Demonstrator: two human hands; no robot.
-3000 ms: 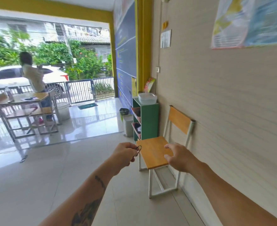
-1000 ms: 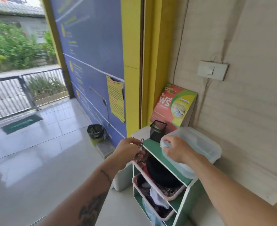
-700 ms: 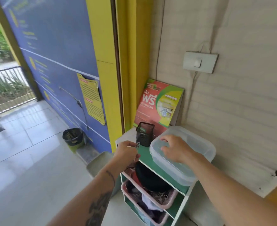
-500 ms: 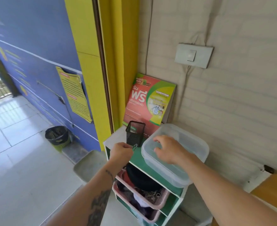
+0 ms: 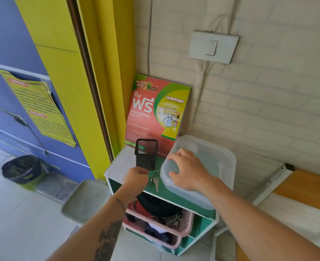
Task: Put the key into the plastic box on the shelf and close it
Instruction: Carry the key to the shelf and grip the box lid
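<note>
A small bunch of keys on a ring [image 5: 155,182] lies on the green top of the shelf [image 5: 166,194], between my two hands. My left hand [image 5: 136,178] hovers just left of the keys with its fingers curled in, and I see nothing in it. The clear plastic box [image 5: 217,161] stands on the right side of the shelf top with its lid on. My right hand [image 5: 189,174] rests flat on the near left corner of the lid, fingers spread.
A black mesh pen holder [image 5: 146,154] stands just behind my left hand, with a red and green sign [image 5: 155,112] leaning on the wall behind it. Pink baskets [image 5: 185,221] fill the lower shelves. A wooden chair [image 5: 302,189] is at the right and a bin [image 5: 21,170] on the floor at the left.
I walked up to the shelf. My left hand carried the keys there and they now lie on the shelf top beside it. My right hand stayed on the box lid.
</note>
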